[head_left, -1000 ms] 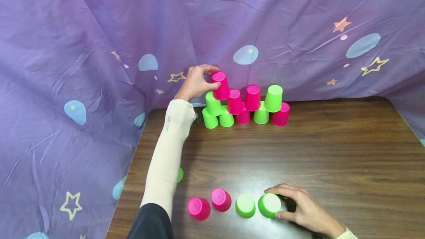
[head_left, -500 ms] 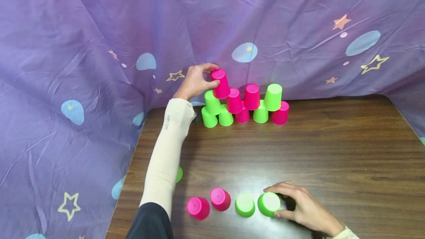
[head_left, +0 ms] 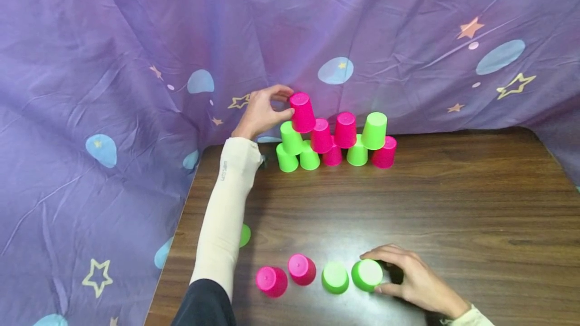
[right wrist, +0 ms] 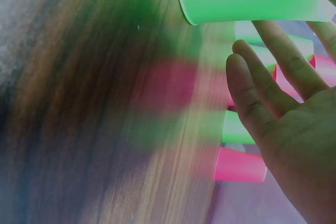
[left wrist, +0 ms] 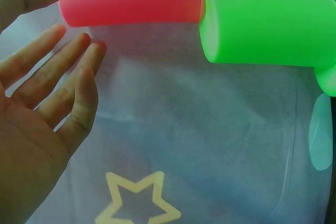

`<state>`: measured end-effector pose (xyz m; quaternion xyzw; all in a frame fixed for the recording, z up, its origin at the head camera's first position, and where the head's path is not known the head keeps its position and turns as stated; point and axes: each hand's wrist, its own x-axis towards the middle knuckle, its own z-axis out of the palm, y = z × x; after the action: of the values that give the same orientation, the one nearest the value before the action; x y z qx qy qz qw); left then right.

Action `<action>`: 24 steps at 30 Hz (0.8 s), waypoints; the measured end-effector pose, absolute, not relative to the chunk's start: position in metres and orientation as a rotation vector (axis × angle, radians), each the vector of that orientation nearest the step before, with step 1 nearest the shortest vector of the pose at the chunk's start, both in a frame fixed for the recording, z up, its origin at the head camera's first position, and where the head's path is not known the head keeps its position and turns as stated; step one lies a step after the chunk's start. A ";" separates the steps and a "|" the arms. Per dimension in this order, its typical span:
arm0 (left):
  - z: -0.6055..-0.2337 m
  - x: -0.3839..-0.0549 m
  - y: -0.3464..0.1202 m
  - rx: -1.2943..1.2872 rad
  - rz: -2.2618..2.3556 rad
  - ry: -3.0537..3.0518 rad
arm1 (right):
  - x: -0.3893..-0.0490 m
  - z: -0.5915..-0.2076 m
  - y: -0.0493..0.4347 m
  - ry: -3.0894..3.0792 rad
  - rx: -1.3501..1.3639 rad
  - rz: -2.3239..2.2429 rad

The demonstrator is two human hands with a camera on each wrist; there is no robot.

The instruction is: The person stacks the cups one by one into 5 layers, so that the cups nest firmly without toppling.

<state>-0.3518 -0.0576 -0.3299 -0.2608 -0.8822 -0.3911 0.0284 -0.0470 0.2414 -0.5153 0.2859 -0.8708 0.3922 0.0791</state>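
In the head view, an upside-down pink cup (head_left: 302, 114) sits in the third row of a cup stack, over a green cup (head_left: 291, 138) and another pink cup (head_left: 321, 136). My left hand (head_left: 265, 113) is just left of that top cup. Its thumb tip is at the cup's edge, and the left wrist view shows the other fingers spread loosely, apart from the wall. At the table's near side my right hand (head_left: 414, 281) holds an upside-down green cup (head_left: 367, 275) between thumb and fingers. The right wrist view shows the thumb over this cup's wall.
Left of the held cup stand a green cup (head_left: 335, 277) and two pink cups, one nearer (head_left: 272, 281) and one farther (head_left: 301, 269). Another green cup (head_left: 245, 235) is partly hidden by my left sleeve. A purple cloth (head_left: 408, 39) hangs behind the wooden table (head_left: 453, 205).
My left hand has shifted slightly left and its thumb has come off the face of the top pink cup, which stays in place. The right hand is nearly still.
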 end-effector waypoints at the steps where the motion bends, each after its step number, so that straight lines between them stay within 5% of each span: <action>1: -0.331 -0.350 -0.060 -0.800 -1.215 -2.713 | -0.047 -0.516 0.241 -2.600 0.859 1.173; 13: -0.341 -0.317 -0.085 -0.661 -1.253 -2.587 | -0.054 -0.514 0.241 -2.524 0.907 1.227; 24: -0.364 -0.251 -0.090 -0.713 -1.404 -2.540 | -0.067 -0.504 0.244 -2.505 0.874 1.234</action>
<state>-0.2505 -0.0903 -0.3641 -0.2380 -0.8474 -0.4685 0.0765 -0.0666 0.2439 -0.5043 0.2971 -0.8511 0.4192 0.1076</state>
